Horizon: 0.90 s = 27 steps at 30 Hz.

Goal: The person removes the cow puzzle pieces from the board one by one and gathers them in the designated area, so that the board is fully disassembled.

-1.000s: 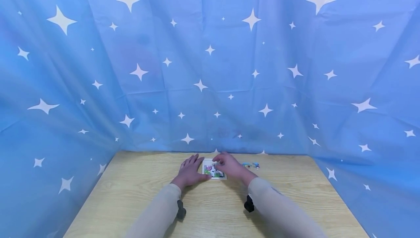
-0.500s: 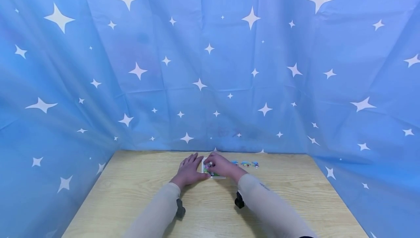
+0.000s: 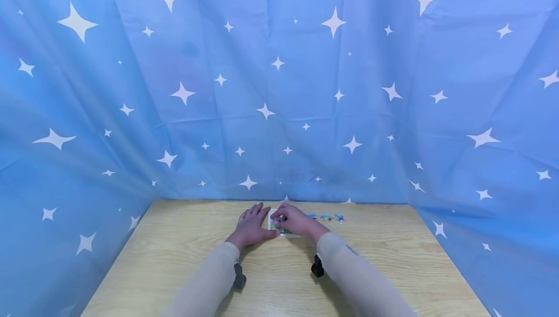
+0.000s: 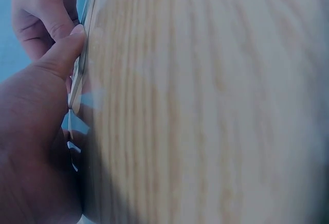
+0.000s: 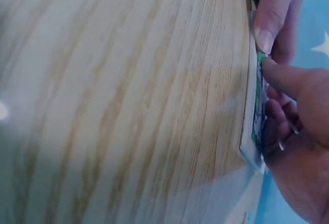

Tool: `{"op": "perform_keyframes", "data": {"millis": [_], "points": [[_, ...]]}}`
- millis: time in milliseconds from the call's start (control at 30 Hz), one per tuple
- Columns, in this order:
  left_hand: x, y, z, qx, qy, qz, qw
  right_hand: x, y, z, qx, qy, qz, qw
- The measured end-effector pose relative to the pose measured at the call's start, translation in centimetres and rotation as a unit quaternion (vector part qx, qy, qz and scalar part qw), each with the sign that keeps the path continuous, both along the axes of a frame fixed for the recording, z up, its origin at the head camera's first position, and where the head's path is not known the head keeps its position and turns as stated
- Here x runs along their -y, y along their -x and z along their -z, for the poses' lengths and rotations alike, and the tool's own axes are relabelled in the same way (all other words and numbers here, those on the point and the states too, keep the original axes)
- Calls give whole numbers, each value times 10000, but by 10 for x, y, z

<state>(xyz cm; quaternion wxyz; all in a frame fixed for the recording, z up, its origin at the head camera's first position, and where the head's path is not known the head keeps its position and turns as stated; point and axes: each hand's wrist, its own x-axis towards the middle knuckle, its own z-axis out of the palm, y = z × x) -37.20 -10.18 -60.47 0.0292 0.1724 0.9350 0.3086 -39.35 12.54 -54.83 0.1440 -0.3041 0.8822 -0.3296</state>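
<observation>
A small picture puzzle with a white frame (image 3: pixel 290 234) lies near the back of the table, its scene partly green and pink. The left hand (image 3: pixel 251 227) rests along its left side, fingers spread, with the thumb (image 4: pixel 69 49) on the near edge of the frame. Over the puzzle's upper left is the right hand (image 3: pixel 293 220), fingers curled and thumb and fingertips together, pinching a puzzle piece that the fingers mostly hide. In the right wrist view, that hand's thumb (image 5: pixel 288 77) sits close over the puzzle, near the left thumb.
Several loose puzzle pieces (image 3: pixel 326 217) lie in a row just right of the right hand. The wooden table (image 3: pixel 279 278) ends at the back against a blue curtain (image 3: pixel 279 89) with white stars, which also hangs along both sides.
The right hand has moved left across the puzzle to its upper left, then stayed there. More of the loose pieces show beside it. The left hand holds its place.
</observation>
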Motion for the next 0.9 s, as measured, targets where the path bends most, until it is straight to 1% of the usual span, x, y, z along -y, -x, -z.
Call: {"op": "perform_keyframes", "data": {"millis": [133, 233, 367, 600, 700, 733, 767, 900], "points": [[0, 2, 2, 24, -16, -6, 10000, 0, 0, 0, -10, 23, 14, 10000], [0, 2, 0, 69, -12, 0, 10000, 0, 0, 1, 12, 30, 43, 10000], [-1, -2, -6, 56, -37, 9, 10000, 0, 2, 1, 9, 42, 98, 9999], [-1, -6, -8, -196, -49, 30, 9998, 0, 1, 6, -74, 116, 147, 9998], [-2, -9, -12, -116, -102, 19, 9999, 0, 1, 6, -97, 231, 171, 9995], [-2, -9, -11, -119, -89, 6, 9999, 0, 1, 6, -103, 249, 181, 9995], [-3, -9, -14, -84, -106, -4, 9999, 0, 1, 6, -120, 265, 181, 9994], [-3, -5, -7, -135, 51, -4, 9999, 1, 2, 5, -186, 171, 180, 9995]]}}
